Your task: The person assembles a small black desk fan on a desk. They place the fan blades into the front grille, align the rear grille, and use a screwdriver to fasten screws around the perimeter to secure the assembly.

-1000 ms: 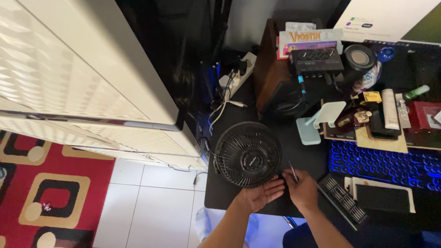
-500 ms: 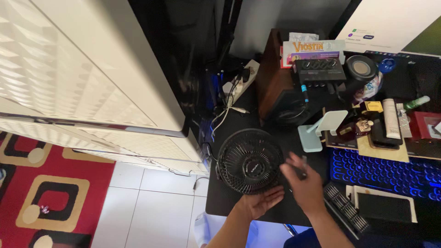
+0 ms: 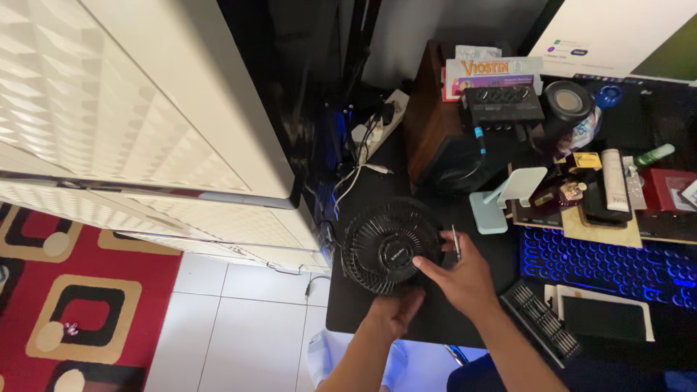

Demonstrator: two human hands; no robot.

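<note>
With a blue-lit keyboard (image 3: 602, 265) and phone stand (image 3: 501, 199) to my right on the black worktop (image 3: 435, 319), my left hand (image 3: 396, 311) grips the round black fan (image 3: 388, 245) from below, my right hand (image 3: 457, 276) pinching a thin tool (image 3: 455, 242) at its grille.

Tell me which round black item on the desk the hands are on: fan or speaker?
The small black fan at the desk's front-left corner: both hands touch its grille. The round speaker stands untouched at the back.

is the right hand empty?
No, the right hand grips a thin metal tool that sticks up beside the black fan, while the left hand holds the fan's lower edge.
</note>
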